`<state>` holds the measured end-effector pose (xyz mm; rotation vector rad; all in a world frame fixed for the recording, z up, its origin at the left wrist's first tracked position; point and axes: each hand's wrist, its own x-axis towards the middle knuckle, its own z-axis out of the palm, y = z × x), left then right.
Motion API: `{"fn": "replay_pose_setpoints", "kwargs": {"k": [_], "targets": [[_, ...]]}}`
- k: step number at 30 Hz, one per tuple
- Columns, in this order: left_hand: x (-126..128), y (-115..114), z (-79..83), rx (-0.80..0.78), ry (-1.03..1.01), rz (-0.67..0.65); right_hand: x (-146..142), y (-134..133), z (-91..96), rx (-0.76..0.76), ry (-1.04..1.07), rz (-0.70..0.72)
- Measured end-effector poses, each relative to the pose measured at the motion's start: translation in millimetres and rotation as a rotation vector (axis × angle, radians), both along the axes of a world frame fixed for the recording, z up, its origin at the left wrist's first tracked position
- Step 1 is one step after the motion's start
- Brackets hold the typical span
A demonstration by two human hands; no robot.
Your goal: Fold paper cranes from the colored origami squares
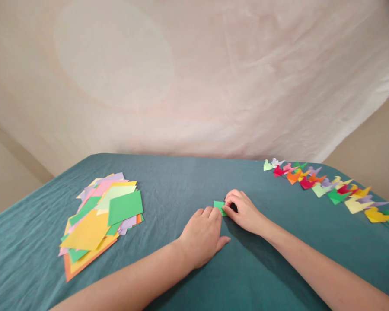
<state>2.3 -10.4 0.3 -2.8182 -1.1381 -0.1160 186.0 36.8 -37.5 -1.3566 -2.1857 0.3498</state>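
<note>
A small green piece of folded paper [218,205] lies on the cloth in the middle, partly covered by fingers. My right hand [243,211] pinches its right edge between thumb and fingertips. Palm down on the cloth, my left hand [203,233] rests at the paper's near left side, its fingertips touching or pressing it and its thumb stuck out to the right. The fingers hide most of the paper's folds.
A loose pile of coloured paper sheets [87,229] lies at the left, with a green sheet [125,208] on top. Rows of small folded paper birds [339,196] stand along the right. A dark teal cloth [168,181] covers the table; a pale curtain [194,86] hangs behind.
</note>
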Motion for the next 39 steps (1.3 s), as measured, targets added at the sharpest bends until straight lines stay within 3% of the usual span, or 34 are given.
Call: {"fn": "replay_pose_setpoints", "kwargs": {"k": [25,33,39], "targets": [[1,3,0.2,-0.004,-0.064,0.006,-1,-2,0.1,-0.004,0.004,-0.02],[1,3,-1.2,0.019,-0.047,0.012,1,-1,-5.8,0.015,0.043,-0.067],[2,4,-1.5,0.036,-0.034,0.011,2,-2,-9.9,0.031,-0.036,-0.201]]}}
